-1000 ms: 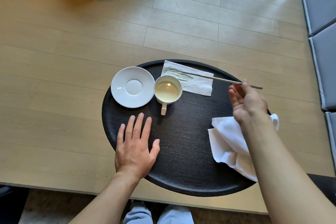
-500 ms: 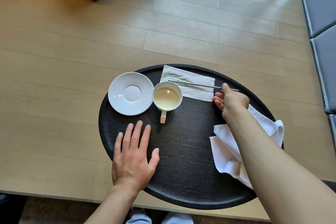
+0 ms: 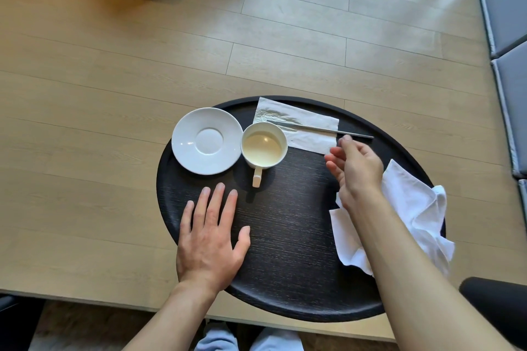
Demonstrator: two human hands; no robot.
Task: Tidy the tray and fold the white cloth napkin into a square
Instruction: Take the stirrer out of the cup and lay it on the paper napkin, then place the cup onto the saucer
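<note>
While the left hand (image 3: 209, 239) lay flat, fingers spread, on the tray (image 3: 285, 236), the empty right hand (image 3: 353, 168) hovered loosely open; the limp crumpled cloth napkin (image 3: 413, 208) at the tray's right edge looked best pinched by corners.

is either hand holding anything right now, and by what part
Nothing is held. The left hand lies flat on the tray; the right hand is open beside the spoon handle's end.

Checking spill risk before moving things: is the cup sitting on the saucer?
No, the cup stands directly on the dark tray, beside the empty saucer.
</note>
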